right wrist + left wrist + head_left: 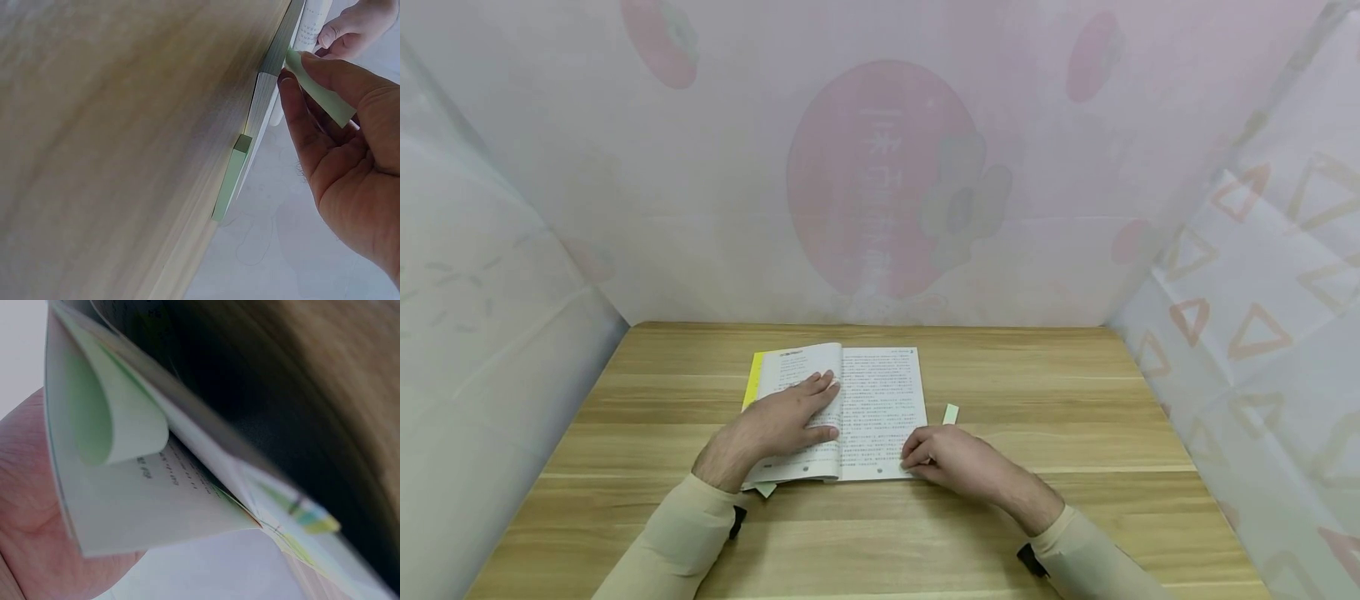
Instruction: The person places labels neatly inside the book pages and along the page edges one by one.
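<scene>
An open book (883, 387) with printed pages lies on the table, a yellow strip (752, 379) along its left edge. My left hand (786, 421) rests on the left page with fingers extended toward the spine. Between thumb and fingers, my right hand (958, 458) pinches a light green sticky note (325, 97) at the lower right corner of the right page; the head view hides that note behind the hand. A pad of green sticky notes (231, 178) lies beside the book's right edge. Under the left page, another green slip (128, 428) curls, its corner poking out below the book.
The wooden table (880, 542) extends around the book on all sides. A printed fabric wall (730, 250) stands behind its far edge, with similar sheets (1247, 333) on both sides.
</scene>
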`<state>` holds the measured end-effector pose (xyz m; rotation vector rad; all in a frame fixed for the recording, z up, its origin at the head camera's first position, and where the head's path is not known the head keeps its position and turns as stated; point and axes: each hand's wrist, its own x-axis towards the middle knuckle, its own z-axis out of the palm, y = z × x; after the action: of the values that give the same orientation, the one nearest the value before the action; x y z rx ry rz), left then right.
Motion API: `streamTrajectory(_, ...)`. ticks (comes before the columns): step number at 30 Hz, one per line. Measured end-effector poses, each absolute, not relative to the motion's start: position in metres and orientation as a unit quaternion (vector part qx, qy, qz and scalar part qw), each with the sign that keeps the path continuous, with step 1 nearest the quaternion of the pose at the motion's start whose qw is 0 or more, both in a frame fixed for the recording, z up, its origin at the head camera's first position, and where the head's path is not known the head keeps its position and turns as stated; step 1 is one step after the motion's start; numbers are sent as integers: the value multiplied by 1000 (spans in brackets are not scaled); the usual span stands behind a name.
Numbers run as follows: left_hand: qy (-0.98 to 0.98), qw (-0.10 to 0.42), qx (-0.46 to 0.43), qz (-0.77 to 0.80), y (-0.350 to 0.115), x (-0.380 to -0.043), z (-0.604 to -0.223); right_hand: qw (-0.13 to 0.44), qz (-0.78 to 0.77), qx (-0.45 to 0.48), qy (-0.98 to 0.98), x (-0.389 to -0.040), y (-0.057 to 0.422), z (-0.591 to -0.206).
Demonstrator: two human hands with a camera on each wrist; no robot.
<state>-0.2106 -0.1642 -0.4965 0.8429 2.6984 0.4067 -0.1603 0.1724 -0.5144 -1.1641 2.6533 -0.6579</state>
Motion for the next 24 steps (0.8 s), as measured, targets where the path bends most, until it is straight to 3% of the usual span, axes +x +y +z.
streamTrajectory(24, 937, 143, 286, 142, -165, -213, -501, 55, -166, -406, 897, -158, 171, -518)
